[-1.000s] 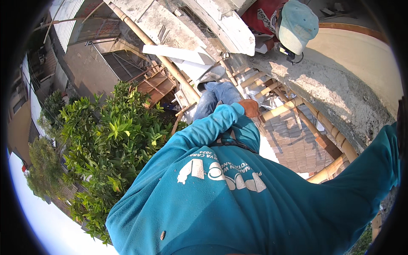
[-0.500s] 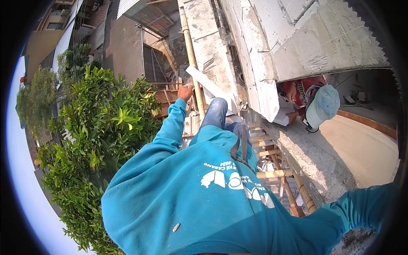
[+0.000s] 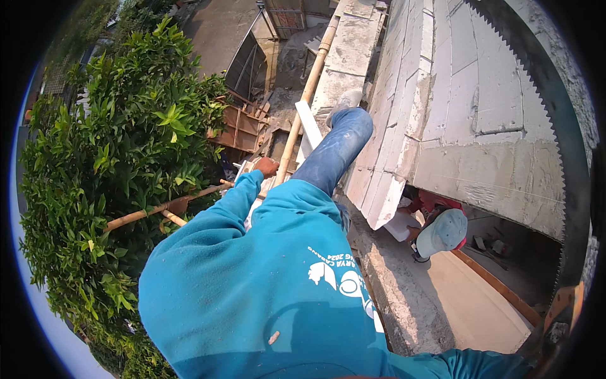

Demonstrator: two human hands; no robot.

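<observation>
I look down from a bamboo scaffold beside a wall of light grey blocks [image 3: 467, 95]. My left hand [image 3: 266, 167], at the end of a teal sleeve, grips an upright bamboo pole [image 3: 302, 107]. My leg in blue jeans [image 3: 334, 151] reaches out, and its shoe rests on the concrete ledge [image 3: 344, 69]. A long hand saw [image 3: 548, 120] with a toothed blade curves along the right rim. My right hand [image 3: 550, 333] is dim at the lower right edge, closed at the saw's orange handle [image 3: 565, 302].
A person in a pale blue cap [image 3: 442, 231] and red top crouches below the wall's overhang, on a tan floor [image 3: 467, 297]. A leafy tree [image 3: 120, 164] fills the left. Horizontal bamboo poles [image 3: 158, 208] and a wooden form [image 3: 243, 126] lie far below.
The view has swung right and down. My leg has stretched onto the ledge and the saw has come into view at the right. My left hand stays on the pole.
</observation>
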